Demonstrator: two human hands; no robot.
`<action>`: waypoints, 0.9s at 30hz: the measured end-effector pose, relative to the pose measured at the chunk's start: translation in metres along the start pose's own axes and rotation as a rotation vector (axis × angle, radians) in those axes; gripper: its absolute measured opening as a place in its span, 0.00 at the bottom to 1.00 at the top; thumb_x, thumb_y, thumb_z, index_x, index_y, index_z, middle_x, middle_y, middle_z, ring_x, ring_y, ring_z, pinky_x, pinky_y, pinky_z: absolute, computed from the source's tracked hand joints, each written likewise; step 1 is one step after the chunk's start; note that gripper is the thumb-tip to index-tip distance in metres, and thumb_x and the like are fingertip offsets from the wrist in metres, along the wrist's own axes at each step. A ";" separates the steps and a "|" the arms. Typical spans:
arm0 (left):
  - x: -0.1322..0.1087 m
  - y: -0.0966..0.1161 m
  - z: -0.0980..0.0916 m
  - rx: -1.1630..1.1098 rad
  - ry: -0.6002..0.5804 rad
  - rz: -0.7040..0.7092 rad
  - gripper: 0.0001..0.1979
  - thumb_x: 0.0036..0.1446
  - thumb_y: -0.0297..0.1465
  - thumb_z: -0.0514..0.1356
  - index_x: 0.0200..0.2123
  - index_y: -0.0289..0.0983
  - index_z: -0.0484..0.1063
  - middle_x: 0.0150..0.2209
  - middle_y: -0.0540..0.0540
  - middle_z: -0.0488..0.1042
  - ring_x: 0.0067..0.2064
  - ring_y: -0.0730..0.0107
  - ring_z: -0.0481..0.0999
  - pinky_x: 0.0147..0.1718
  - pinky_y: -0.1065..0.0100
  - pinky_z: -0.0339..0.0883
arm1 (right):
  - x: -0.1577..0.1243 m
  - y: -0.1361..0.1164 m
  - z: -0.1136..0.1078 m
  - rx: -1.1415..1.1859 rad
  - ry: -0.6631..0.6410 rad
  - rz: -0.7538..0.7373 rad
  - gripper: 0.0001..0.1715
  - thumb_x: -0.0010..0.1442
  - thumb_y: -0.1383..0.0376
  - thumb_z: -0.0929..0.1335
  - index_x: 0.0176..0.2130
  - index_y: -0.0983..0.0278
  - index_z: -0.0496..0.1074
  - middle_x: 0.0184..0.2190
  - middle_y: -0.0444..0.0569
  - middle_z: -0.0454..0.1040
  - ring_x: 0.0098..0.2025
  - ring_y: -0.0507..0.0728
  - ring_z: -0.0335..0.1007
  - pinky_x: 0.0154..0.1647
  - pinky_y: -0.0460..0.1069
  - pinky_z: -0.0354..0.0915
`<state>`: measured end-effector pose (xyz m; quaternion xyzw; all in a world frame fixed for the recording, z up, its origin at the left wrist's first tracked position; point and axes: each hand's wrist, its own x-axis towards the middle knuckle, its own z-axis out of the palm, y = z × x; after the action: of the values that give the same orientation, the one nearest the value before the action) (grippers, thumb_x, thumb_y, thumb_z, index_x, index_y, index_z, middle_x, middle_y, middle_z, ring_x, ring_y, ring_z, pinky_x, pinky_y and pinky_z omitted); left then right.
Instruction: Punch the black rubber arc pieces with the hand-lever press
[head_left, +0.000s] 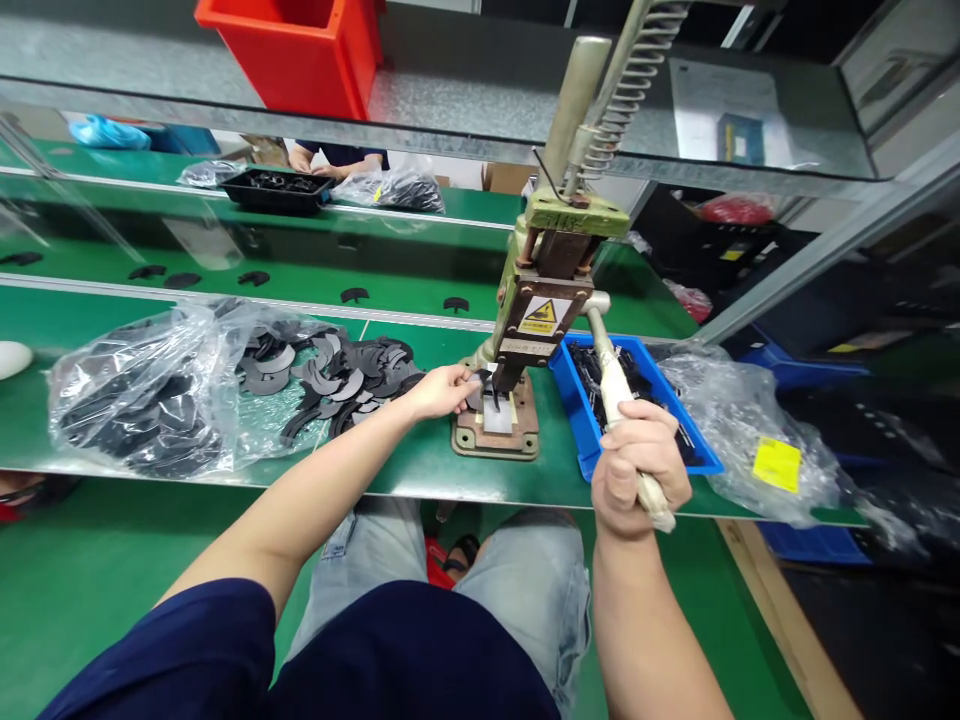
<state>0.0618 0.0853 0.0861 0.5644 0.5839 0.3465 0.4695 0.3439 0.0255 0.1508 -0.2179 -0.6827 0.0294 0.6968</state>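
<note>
A green hand-lever press (pixel 546 300) stands on the bench, its ram low over a metal plate (pixel 496 414) on the base. My right hand (pixel 637 465) is wrapped round the pale, tape-covered press lever (pixel 613 380). At the left side of the ram, my left hand (pixel 446 390) pinches a dark curved plastic piece (pixel 475 395), partly hidden by the fingers, at the edge of the plate. A heap of black curved pieces (pixel 349 375) lies beside my left forearm.
Left of the heap sits a clear bag (pixel 150 400) of dark pieces. On the right are a blue bin (pixel 645 350) of black parts and a plastic bag (pixel 750 430). Behind runs a green belt (pixel 405 270) with scattered pieces; a red bin (pixel 300 60) stands on the shelf. A co-worker's hands (pixel 326 172) show beyond.
</note>
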 end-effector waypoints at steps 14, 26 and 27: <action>0.008 0.005 0.004 -0.082 -0.038 -0.160 0.20 0.66 0.39 0.71 0.31 0.38 0.65 0.19 0.51 0.75 0.18 0.76 0.74 0.20 0.77 0.63 | 0.001 -0.004 0.005 0.009 0.041 0.030 0.17 0.68 0.57 0.69 0.29 0.58 0.66 0.26 0.42 0.70 0.35 0.58 0.73 0.55 0.67 0.71; 0.014 0.007 0.008 -0.218 -0.093 -0.311 0.17 0.69 0.36 0.69 0.31 0.38 0.66 0.18 0.51 0.74 0.19 0.75 0.76 0.22 0.77 0.69 | 0.035 -0.002 0.024 -0.008 0.207 -0.083 0.20 0.67 0.56 0.69 0.26 0.57 0.61 0.19 0.40 0.60 0.27 0.56 0.66 0.48 0.65 0.72; 0.013 0.006 0.009 -0.213 -0.091 -0.295 0.18 0.68 0.36 0.70 0.31 0.37 0.66 0.17 0.52 0.74 0.19 0.76 0.75 0.22 0.77 0.68 | 0.051 -0.002 0.025 0.005 0.214 -0.101 0.17 0.67 0.56 0.69 0.28 0.57 0.63 0.21 0.40 0.60 0.27 0.56 0.66 0.49 0.65 0.73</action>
<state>0.0733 0.0982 0.0871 0.4349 0.5985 0.3076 0.5983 0.3225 0.0473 0.1989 -0.1832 -0.6145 -0.0275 0.7669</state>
